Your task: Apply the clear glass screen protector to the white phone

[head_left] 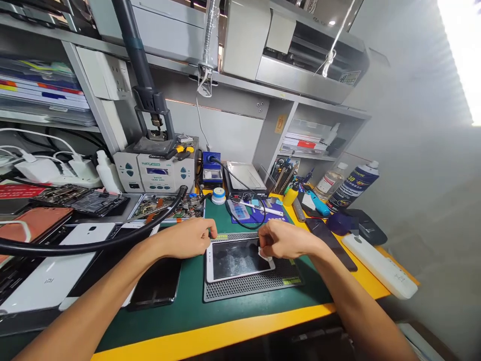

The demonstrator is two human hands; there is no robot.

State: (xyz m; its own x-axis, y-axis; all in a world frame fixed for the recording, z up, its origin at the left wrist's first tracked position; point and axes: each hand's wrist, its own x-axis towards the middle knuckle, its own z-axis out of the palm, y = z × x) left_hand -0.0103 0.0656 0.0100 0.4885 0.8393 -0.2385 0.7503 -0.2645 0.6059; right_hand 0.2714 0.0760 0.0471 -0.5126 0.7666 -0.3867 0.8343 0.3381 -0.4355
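Cramped repair bench, dark green matte surface w/ a yellow border, shelving and boxy machines above. Directly under the fingers: a white-framed phone, screen up, lying slightly askew on a dark rubbery mat w/ small perforations.

R hand: thumb and fingertips pinched together on a crumpled white scrap, pressed at the phone's R end. L hand: fingers curled at the phone's upper L corner; can't tell from here if they clamp the edge or just rest on it.

Step in hand, I'd judge: wiping the glass, w/ L steadying. Glass is glossy but hazy w/ pale smears mid-screen, so the wipe seems incomplete; next move prob. calls for light, flat strokes from the R fingers toward the L ones, phone kept from sliding.

Left of the L fingers: flat slabs, incl. a glossy black phone and a smooth white back panel, crossed by a thick rubbery black hose. Just beyond the fingers, a small round tub; right of the R fingers, a dark slab phone and a rounded white bar.
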